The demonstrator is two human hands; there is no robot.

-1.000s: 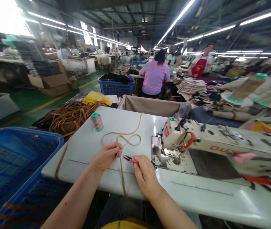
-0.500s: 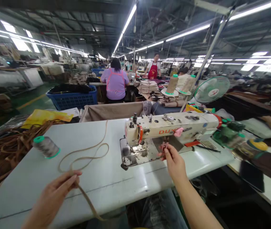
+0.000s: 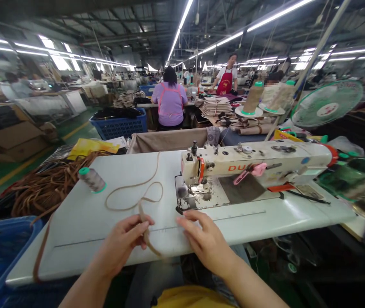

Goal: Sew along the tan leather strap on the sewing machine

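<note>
My left hand [image 3: 126,241] pinches a narrow tan strap [image 3: 142,209] over the front part of the white sewing table [image 3: 79,226]. Beyond the fingers the strap lies in loose loops on the tabletop, and its short end hangs toward the front edge. My right hand [image 3: 206,239] is in front of the sewing machine [image 3: 243,160], palm down, its fingers bent and apart with nothing seen in them. Pink-handled thread snips [image 3: 243,174] hang against the machine arm. A grey thread cone [image 3: 92,179] with green ends lies on its side at the left.
Brown strips [image 3: 54,186] are heaped left of the table, near a blue crate [image 3: 9,252]. A beige fabric-lined bin [image 3: 169,141] stands behind. Upright thread cones [image 3: 253,98] and a green fan [image 3: 326,105] are at the right. Co-workers [image 3: 171,100] are farther back.
My right hand has let go of the pink snips at the machine and come left and nearer, toward my left hand. My left hand still holds the strap. The view has turned left.
</note>
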